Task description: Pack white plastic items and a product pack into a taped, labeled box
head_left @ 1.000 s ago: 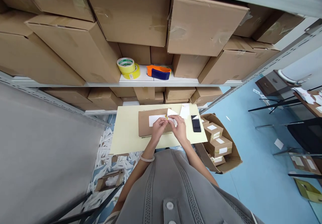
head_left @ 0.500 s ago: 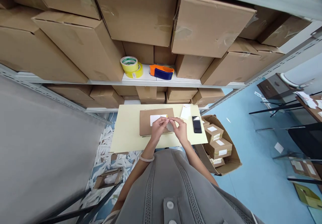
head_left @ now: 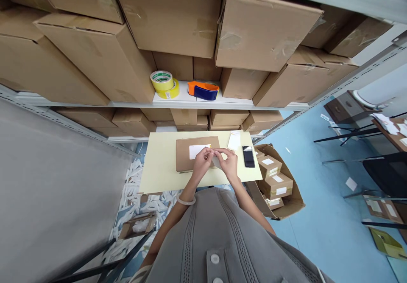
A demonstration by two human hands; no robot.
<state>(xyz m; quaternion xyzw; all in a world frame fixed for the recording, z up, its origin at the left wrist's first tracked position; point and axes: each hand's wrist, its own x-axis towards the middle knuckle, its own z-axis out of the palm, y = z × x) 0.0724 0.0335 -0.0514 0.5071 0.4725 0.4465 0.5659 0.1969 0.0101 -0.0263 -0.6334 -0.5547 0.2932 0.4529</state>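
My left hand (head_left: pixel 202 163) and my right hand (head_left: pixel 229 164) meet fingertip to fingertip over the near right part of a flat cardboard box (head_left: pixel 183 152). Both pinch a small, pale piece of paper (head_left: pixel 216 161), like a label. Its upper edge is hidden by my fingers and most of it hangs beside my right thumb. A white label (head_left: pixel 196 150) with a yellow-orange mark shows on the box top, partly covered by my left hand. A white paper slip (head_left: pixel 234 141) and a black phone (head_left: pixel 248 156) lie to the right on the pale yellow table (head_left: pixel 159 164).
Shelves (head_left: pixel 127 104) of cardboard boxes rise behind the table, with yellow tape rolls (head_left: pixel 168 88) and an orange-and-blue tape dispenser (head_left: pixel 203 90). A large open carton (head_left: pixel 294 198) of labelled parcels stands at right. Paper strips (head_left: pixel 133 181) litter the floor at left.
The view has shifted very slightly. My hands stay pinched together on the paper, and my right hand has turned a little; the box, phone and slip have not moved.
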